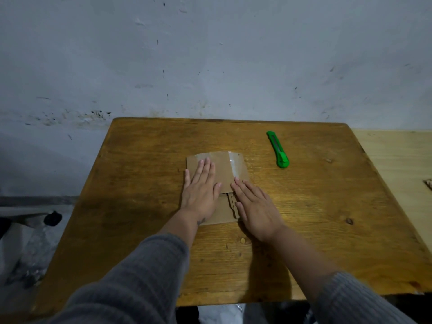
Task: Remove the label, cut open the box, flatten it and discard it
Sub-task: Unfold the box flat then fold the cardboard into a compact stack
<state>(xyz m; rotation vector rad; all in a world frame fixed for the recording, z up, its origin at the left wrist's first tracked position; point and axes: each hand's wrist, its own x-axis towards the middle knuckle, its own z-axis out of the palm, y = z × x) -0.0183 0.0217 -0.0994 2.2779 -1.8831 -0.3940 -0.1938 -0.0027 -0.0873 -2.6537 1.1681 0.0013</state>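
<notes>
A small brown cardboard box (224, 169) lies flat in the middle of the wooden table (131, 197), with strips of clear tape on its far part. My left hand (200, 188) rests palm down on its left half, fingers straight and together. My right hand (256, 209) lies palm down over its near right corner, fingertips touching the taped flap. Neither hand grips anything. A green utility knife (278, 149) lies on the table to the right of the box, apart from both hands. No label can be made out on the box.
A stained grey wall rises right behind the table's far edge. A lighter wooden surface (397, 164) adjoins the table on the right, with a small object at its right border. Dark clutter and pale plastic (21, 242) lie on the floor at the left.
</notes>
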